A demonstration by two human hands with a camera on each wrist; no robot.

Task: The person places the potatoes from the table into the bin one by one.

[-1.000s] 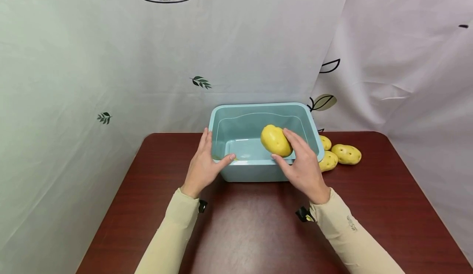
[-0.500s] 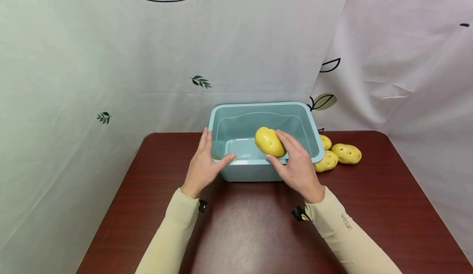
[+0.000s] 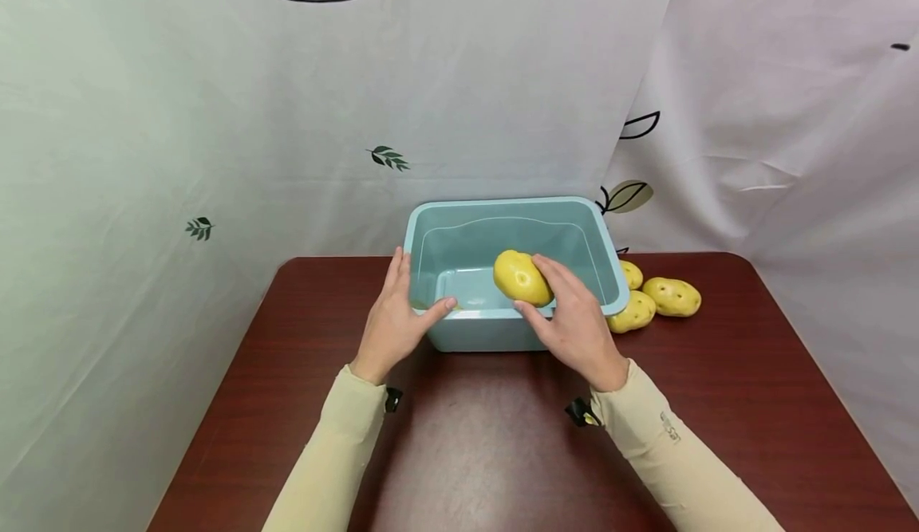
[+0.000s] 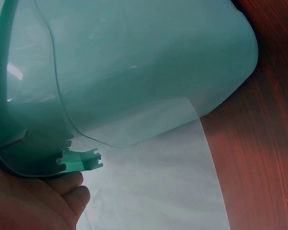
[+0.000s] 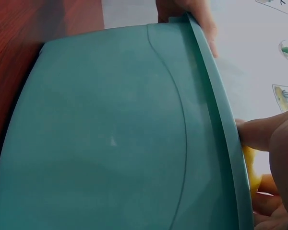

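A teal plastic bin (image 3: pixel 502 334) stands on the table. My left hand (image 3: pixel 396 321) holds its front left corner, thumb over the front rim; in the left wrist view the fingertips (image 4: pixel 77 194) show beyond the rim. My right hand (image 3: pixel 577 325) grips a yellow potato (image 3: pixel 518 277) between thumb and fingers, over the bin's opening near the front rim. In the right wrist view the rim hides much of that potato (image 5: pixel 250 167). Slivers of yellow show inside the bin by the left thumb; the front wall hides what they belong to.
To the right of the bin lie a whole potato (image 3: pixel 672 297) and two partly hidden ones, a front potato (image 3: pixel 633 313) and a back potato (image 3: pixel 631 275). The reddish-brown table (image 3: pixel 467 452) meets a pale printed cloth (image 3: pixel 502 117) behind the bin.
My right hand has moved a little to the left with the potato, then almost stopped. The left hand and the bin have stayed in place.
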